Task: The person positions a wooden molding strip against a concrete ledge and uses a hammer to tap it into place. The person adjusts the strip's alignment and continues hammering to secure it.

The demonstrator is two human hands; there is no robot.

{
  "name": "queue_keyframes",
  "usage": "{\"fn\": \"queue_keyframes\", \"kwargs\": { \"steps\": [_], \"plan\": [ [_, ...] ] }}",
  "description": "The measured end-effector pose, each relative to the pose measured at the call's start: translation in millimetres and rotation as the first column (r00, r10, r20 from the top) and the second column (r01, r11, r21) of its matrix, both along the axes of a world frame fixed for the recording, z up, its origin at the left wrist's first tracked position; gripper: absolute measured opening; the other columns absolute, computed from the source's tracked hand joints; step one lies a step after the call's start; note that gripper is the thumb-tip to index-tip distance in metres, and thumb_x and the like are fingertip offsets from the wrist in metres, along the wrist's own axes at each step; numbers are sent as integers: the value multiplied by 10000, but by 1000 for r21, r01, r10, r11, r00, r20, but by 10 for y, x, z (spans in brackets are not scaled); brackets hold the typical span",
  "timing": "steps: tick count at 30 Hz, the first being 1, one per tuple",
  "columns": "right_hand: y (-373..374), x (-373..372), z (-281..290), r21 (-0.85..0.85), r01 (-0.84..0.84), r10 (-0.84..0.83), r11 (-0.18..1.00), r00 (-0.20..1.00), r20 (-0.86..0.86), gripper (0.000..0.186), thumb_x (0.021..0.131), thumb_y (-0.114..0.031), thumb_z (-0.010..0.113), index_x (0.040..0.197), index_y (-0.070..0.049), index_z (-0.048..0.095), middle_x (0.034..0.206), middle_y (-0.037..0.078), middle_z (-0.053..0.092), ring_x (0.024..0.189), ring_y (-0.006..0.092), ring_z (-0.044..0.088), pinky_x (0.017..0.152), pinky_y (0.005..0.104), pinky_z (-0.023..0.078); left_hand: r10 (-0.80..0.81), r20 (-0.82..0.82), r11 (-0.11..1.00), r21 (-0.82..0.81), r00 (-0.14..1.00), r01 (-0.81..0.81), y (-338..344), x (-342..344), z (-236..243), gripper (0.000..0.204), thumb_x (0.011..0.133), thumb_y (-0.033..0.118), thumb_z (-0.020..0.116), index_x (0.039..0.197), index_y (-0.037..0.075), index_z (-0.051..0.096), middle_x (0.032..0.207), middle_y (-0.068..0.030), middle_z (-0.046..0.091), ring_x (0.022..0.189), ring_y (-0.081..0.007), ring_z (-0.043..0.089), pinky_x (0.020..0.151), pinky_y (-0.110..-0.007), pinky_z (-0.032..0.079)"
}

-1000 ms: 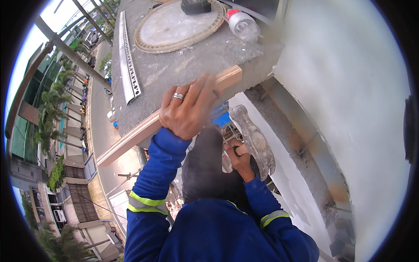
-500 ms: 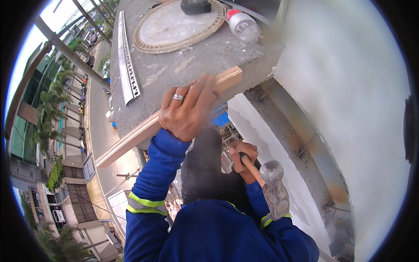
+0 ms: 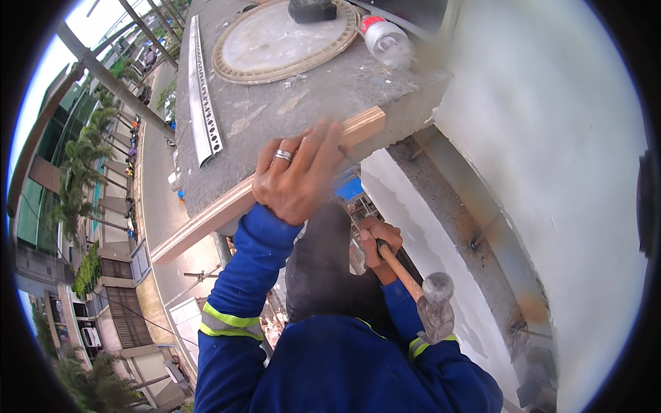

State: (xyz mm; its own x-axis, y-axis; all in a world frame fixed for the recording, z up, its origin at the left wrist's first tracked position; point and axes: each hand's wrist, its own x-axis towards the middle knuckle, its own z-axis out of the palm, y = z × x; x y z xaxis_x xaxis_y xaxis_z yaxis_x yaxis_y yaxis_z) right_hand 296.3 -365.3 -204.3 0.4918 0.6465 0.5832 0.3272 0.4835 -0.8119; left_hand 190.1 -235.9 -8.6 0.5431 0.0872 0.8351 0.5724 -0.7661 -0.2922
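Pale layered wood, banded along its edge, runs slantwise in front of you: the wooden strip lies along the near edge of the concrete ledge, one end low on your left, the squared-off end higher on your right. Your left hand covers its middle, back up, fingers nearly side by side and pointing forward and to the right across the wood; the thumb is hidden, so whether it pinches from below you cannot tell. A smooth silvery ring circles one finger.

Down to the right, your right hand is wrapped tight around the hammer near the handle's end. That wooden handle slopes down and rightward, away from your fist, and the grey, blotched metal head sits crosswise on it, rounded face uppermost, over your right sleeve. Your left forearm rises from below and leans inward; the right one is bent, wrist close to your dark-trousered leg.

Out on the rough, stained ledge: a slim perforated metal strip, a round ridged lid bearing a black object, and a clear plastic bottle on its side.
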Motion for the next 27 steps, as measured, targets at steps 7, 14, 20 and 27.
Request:
{"fn": "queue_keyframes", "kwargs": {
  "steps": [7,14,20,27],
  "plan": [
    [-132,-7,-31,-66,4,-13,998,990,-143,187,912,-70,696,772,-4,590,682,19,580,621,108,550,587,304,445,-2,6,1000,-4,1000,2,-11,2,-8,398,742,197,847,1130,138,776,1075,5,781,877,-124,721,804,-287,522],
    [10,-2,-79,-280,68,-67,958,998,15,223,893,-18,679,714,6,547,675,48,566,619,116,534,583,300,425,3,12,1000,8,1000,-3,8,-1,-12,411,731,198,849,1131,144,777,1080,7,781,875,-124,719,806,-291,524],
    [-132,86,1,86,-41,47,995,997,-60,265,884,-43,674,672,-4,520,649,64,548,598,168,543,589,319,424,11,-29,1000,24,1000,-10,7,-8,-14,304,833,250,789,1112,132,756,1123,3,740,901,-141,698,778,-304,531],
    [17,-6,-72,-322,113,-111,940,994,24,184,920,-19,656,751,10,590,726,51,605,669,155,569,622,297,451,-14,25,1000,13,1000,14,6,13,-10,402,741,189,842,1134,138,773,1079,6,780,871,-120,715,801,-286,520]
  ]
}}
